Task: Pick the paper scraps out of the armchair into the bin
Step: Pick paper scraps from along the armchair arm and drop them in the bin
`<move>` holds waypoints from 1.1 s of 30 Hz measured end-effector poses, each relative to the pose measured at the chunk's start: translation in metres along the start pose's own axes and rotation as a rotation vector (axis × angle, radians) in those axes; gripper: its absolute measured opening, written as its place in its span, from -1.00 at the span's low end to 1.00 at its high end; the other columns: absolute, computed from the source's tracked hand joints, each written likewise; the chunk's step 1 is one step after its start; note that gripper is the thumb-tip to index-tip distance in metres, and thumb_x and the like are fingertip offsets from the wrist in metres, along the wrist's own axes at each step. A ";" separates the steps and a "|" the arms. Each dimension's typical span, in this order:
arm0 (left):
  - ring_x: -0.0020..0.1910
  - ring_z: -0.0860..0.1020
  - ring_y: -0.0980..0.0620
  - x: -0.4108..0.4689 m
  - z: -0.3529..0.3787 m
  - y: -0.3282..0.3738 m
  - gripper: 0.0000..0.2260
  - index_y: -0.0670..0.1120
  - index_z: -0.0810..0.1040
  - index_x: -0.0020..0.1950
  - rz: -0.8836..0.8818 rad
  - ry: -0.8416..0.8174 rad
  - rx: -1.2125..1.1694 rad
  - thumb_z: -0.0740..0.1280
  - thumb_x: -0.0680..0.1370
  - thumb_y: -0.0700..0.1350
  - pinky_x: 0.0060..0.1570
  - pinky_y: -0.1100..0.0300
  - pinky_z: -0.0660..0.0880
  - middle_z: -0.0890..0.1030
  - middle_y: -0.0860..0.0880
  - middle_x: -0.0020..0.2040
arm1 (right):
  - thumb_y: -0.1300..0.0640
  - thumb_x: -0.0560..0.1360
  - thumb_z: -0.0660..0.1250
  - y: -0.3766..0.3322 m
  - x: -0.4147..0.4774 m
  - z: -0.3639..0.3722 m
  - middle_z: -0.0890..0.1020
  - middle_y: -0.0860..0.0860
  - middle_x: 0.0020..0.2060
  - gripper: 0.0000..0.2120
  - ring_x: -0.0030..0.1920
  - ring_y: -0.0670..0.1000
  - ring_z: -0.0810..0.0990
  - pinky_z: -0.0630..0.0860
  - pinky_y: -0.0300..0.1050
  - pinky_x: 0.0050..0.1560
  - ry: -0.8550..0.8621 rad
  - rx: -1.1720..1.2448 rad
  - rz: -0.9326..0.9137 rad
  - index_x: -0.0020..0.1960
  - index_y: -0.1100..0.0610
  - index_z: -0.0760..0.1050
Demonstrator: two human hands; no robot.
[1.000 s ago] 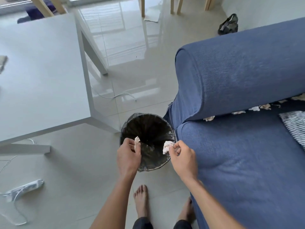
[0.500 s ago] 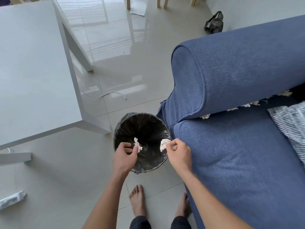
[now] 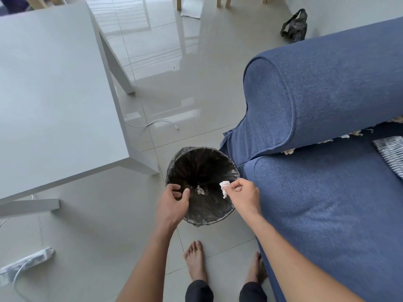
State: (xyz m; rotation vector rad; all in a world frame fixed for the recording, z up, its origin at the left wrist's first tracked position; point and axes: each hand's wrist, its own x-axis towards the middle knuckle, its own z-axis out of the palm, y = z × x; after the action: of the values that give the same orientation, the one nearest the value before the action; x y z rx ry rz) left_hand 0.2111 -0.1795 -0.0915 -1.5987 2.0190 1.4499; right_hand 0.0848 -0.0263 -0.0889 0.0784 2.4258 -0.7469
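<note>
Pinched tight between thumb and fingertips of the right hand (image 3: pixel 245 196): a crumpled white paper scrap (image 3: pixel 224 188), hanging over the right inner edge of the bin (image 3: pixel 197 221). Small and wrinkled, creased into a loose wad with a ragged tail dangling below the pinch. Left hand (image 3: pixel 172 204) spread over the near-left rim, fingers curled apart, thumb out, nothing held. Between the two hands, a second white scrap (image 3: pixel 200 190), twisted and pale against the dark inside; in mid-air or lying on the liner, cannot tell. Round bin, lined with a black plastic bag (image 3: pixel 174 162) folded over the rim, standing on the tiled floor just beside the front corner of the blue armchair (image 3: pixel 327 203). More scraps (image 3: pixel 288 151), off-white and torn, tucked along the crease between the rolled armrest (image 3: pixel 316 90) and the seat cushion. Striped grey cloth (image 3: pixel 390 152) at the far right of the seat. Bare feet (image 3: pixel 196 260) below the bin, on the floor. Grey table (image 3: pixel 54 94) to the left, white cable (image 3: pixel 157 123) past its edge, power strip (image 3: pixel 28 262) at lower left, dark bag (image 3: pixel 294 26) on the floor beyond the armrest.
</note>
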 end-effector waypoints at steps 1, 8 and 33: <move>-0.02 0.61 -0.02 0.000 -0.001 -0.001 -0.69 -0.06 0.52 0.23 0.002 0.006 0.012 0.34 0.58 0.09 0.02 0.06 0.54 0.63 -0.02 0.03 | 0.03 0.43 0.48 -0.002 -0.001 0.001 0.63 -0.08 -0.40 -0.87 -0.26 -0.01 0.63 0.56 -0.10 -0.22 -0.002 -0.014 -0.004 -0.21 0.06 0.60; -0.06 0.61 0.03 -0.003 -0.006 -0.008 -0.67 -0.05 0.52 0.25 0.040 0.021 0.066 0.34 0.58 0.10 -0.06 0.14 0.50 0.63 -0.01 0.05 | 0.00 0.39 0.53 -0.006 0.002 0.015 0.63 -0.11 -0.45 -0.88 -0.32 0.00 0.68 0.67 0.03 -0.16 -0.092 0.042 -0.002 -0.24 0.01 0.63; 0.09 0.65 0.04 -0.090 0.117 0.144 -0.66 0.01 0.56 0.29 0.407 -0.004 0.355 0.26 0.60 0.13 0.08 0.05 0.57 0.67 0.07 0.14 | 0.00 0.55 0.35 0.103 0.037 -0.226 0.58 -0.06 -0.16 -0.90 -0.15 -0.01 0.59 0.58 -0.01 -0.19 0.355 -0.082 -0.207 -0.04 0.01 0.58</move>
State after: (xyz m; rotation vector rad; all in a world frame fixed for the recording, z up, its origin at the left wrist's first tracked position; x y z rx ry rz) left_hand 0.0817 -0.0408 -0.0110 -1.0873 2.5300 1.1054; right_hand -0.0414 0.1758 -0.0102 -0.0816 2.8321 -0.7758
